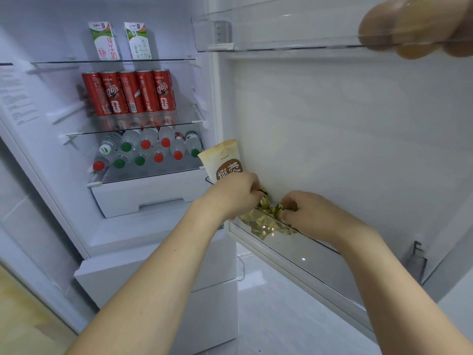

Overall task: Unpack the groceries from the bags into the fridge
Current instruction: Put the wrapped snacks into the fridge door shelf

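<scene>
- A gold foil packet point(266, 221), crinkled and shiny, sits in the lower door bin point(302, 254) of the open fridge, partly seen through the bin's clear front wall.
- The left hand point(230, 193) has its fingers curled in, pinching the packet's upper left edge.
- The right hand point(312, 213) has its fingers bent and pressed together on the packet's right end.
- Just behind the left hand a cream pouch point(222, 160) with brown lettering stands upright at the bin's left end.
- Inside, milk cartons point(120, 41) stand on top, red cans point(130, 93) below, water bottles point(148, 149) lying lowest.
</scene>
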A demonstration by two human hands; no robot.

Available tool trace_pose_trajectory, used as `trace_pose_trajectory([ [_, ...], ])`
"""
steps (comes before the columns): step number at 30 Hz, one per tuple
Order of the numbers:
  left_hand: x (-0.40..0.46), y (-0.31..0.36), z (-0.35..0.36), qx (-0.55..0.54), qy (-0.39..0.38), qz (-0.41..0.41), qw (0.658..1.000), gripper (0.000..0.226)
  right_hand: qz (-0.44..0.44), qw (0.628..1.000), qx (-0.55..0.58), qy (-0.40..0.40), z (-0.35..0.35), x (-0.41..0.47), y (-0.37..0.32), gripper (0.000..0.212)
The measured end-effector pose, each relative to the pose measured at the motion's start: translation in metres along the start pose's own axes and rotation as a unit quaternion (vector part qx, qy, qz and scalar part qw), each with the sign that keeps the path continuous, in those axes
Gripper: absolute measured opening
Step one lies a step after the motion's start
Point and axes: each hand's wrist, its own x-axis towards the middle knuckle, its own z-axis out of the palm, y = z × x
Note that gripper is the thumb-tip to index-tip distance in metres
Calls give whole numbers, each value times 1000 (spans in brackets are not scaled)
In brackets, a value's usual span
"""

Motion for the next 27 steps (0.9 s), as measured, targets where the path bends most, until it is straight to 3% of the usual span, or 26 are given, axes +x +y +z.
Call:
trace_pose_trajectory([
  [2, -11, 0, 0, 18, 48, 19, 999, 30, -4, 1000, 10, -1, -3, -4, -6, 42],
  [5, -31, -6, 4, 24, 128, 39, 991, 37, -20, 999, 14, 26, -8, -9, -14, 43],
  [8, -50, -20, 7, 32, 177, 16, 984, 43, -54, 997, -27, 40, -11, -12, -24, 55],
  [17, -107, -51, -16, 76, 172, -111, 976, 56, -159, 980, -120, 19, 19, -15, -67, 63],
  [27, -196, -98, -49, 146, 146, -252, 945, 62, -256, 950, -161, -81, 70, -29, -151, 64],
])
